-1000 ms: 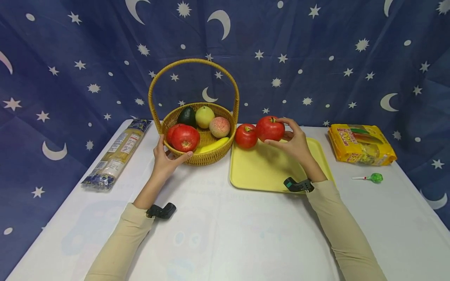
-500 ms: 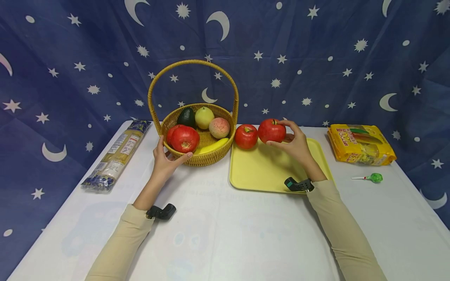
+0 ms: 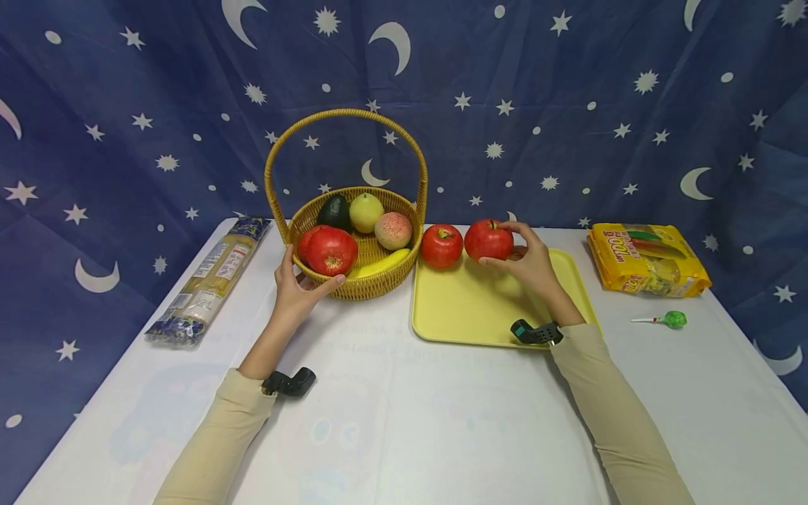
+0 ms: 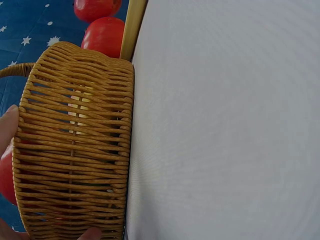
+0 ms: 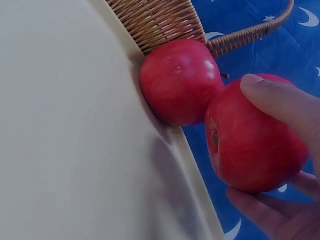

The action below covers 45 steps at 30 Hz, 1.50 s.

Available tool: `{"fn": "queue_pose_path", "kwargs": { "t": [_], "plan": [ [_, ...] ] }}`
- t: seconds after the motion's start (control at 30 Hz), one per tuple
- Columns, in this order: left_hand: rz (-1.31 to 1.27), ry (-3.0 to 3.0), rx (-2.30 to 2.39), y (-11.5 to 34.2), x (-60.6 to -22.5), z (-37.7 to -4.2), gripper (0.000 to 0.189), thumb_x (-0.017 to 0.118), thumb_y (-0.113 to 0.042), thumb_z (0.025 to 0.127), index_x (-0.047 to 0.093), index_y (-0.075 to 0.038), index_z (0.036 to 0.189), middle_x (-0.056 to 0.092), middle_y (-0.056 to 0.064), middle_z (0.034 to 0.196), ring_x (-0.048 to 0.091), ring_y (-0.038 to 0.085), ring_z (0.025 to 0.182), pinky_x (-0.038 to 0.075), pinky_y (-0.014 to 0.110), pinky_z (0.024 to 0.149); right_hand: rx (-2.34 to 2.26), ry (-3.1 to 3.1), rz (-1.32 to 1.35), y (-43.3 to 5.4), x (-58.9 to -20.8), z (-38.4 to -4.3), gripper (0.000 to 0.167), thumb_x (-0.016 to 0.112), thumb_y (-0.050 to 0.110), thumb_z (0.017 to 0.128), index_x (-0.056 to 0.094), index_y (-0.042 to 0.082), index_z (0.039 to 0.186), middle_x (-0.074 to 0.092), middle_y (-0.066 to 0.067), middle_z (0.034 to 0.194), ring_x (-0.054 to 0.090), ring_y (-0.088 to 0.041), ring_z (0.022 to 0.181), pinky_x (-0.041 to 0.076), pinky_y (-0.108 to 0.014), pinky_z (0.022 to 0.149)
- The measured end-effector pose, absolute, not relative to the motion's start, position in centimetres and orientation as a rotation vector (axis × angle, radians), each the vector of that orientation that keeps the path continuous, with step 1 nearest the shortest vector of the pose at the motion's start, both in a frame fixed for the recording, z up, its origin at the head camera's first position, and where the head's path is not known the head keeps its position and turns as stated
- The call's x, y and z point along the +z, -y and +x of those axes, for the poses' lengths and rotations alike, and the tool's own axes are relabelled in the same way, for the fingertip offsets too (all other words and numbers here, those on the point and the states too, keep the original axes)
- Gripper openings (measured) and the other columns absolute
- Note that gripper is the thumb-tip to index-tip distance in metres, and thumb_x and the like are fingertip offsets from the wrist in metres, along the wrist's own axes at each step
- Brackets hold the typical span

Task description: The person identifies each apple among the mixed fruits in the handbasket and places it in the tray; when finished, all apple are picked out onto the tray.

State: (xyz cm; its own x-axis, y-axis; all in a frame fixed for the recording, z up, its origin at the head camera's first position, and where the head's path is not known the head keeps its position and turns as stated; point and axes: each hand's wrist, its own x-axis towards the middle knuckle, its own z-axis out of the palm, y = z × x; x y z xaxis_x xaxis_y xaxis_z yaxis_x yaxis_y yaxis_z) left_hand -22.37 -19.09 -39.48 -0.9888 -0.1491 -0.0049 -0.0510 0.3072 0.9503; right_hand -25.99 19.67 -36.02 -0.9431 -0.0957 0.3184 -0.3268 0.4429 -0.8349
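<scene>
My right hand [image 3: 532,261] holds a red apple [image 3: 488,240] between thumb and fingers, over the back of the yellow tray [image 3: 467,315]. In the right wrist view the held apple [image 5: 257,135] sits right beside a second red apple [image 5: 180,82], which rests at the tray's back left corner near the basket. My left hand [image 3: 295,291] grips the front left rim of the wicker basket [image 3: 372,286], its thumb at the front. Inside lie two red fruits [image 3: 331,251], an avocado [image 3: 334,212], a yellow-green pear [image 3: 366,212], a peach [image 3: 393,231] and a banana [image 3: 379,265].
A long clear packet [image 3: 211,280] with blue ends lies left of the basket. To the right are a yellow snack pack [image 3: 647,259] and a green lollipop [image 3: 674,320]. A blue curtain [image 3: 568,105] with moons and stars hangs behind the white table [image 3: 391,414].
My right hand has lowered the apple toward the tray and shifted it slightly right. My left hand stays on the basket.
</scene>
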Motion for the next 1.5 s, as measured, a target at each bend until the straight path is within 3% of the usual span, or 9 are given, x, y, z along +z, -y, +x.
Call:
{"fn": "queue_pose_path", "kwargs": {
  "t": [0.2,0.47,0.67,0.93,1.2,1.5],
  "plan": [
    [0.18,2.463,-1.8,19.1,-39.6,-22.4,0.111,0.076,-0.03,0.085,-0.007,-0.019,0.157,-0.001,0.019,0.156,0.029,0.039,0.142,0.037,0.045,0.112,1.523,2.465,0.367,-20.9,-38.8,-28.1,0.071,0.083,0.004,0.075,0.048,0.0,0.136,0.046,-0.02,0.138,0.063,-0.041,0.096,0.053,-0.022,0.083],
    [0.173,2.462,-1.804,19.1,-39.5,-22.3,0.111,0.076,-0.031,0.085,-0.007,-0.02,0.157,-0.002,0.019,0.156,0.029,0.039,0.142,0.037,0.047,0.111,1.51,2.467,0.359,-21.6,-40.5,-29.3,0.071,0.086,0.011,0.074,0.05,0.005,0.135,0.049,-0.015,0.136,0.063,-0.038,0.099,0.054,-0.022,0.082],
    [0.171,2.458,-1.81,19.0,-39.5,-22.3,0.11,0.076,-0.03,0.085,-0.007,-0.02,0.157,-0.002,0.019,0.156,0.03,0.039,0.141,0.037,0.046,0.111,1.51,2.497,0.366,-21.7,-40.9,-29.5,0.07,0.085,0.014,0.076,0.05,0.005,0.135,0.049,-0.016,0.137,0.058,-0.038,0.109,0.053,-0.045,0.094],
    [0.176,2.461,-1.807,19.0,-39.5,-22.3,0.11,0.076,-0.029,0.085,-0.007,-0.02,0.157,-0.002,0.019,0.156,0.028,0.039,0.142,0.037,0.045,0.112,1.573,2.523,0.403,-22.0,-41.3,-29.6,0.07,0.084,0.013,0.077,0.049,0.007,0.138,0.047,-0.017,0.139,0.061,-0.04,0.103,0.054,-0.033,0.091],
    [0.18,2.466,-1.798,19.1,-39.5,-22.4,0.11,0.076,-0.028,0.085,-0.007,-0.019,0.157,-0.002,0.018,0.156,0.029,0.038,0.142,0.037,0.045,0.111,1.616,2.556,0.422,-22.1,-41.6,-29.8,0.072,0.084,0.009,0.077,0.045,0.008,0.138,0.042,-0.016,0.143,0.058,-0.043,0.11,0.05,-0.051,0.096],
    [0.194,2.474,-1.798,19.0,-39.4,-22.4,0.11,0.076,-0.029,0.085,-0.007,-0.02,0.157,-0.002,0.018,0.156,0.028,0.038,0.142,0.037,0.045,0.112,1.649,2.572,0.482,-22.1,-41.7,-29.8,0.08,0.081,0.002,0.077,0.034,0.008,0.142,0.032,-0.016,0.147,0.044,-0.042,0.122,0.045,-0.056,0.101]
  ]
}}
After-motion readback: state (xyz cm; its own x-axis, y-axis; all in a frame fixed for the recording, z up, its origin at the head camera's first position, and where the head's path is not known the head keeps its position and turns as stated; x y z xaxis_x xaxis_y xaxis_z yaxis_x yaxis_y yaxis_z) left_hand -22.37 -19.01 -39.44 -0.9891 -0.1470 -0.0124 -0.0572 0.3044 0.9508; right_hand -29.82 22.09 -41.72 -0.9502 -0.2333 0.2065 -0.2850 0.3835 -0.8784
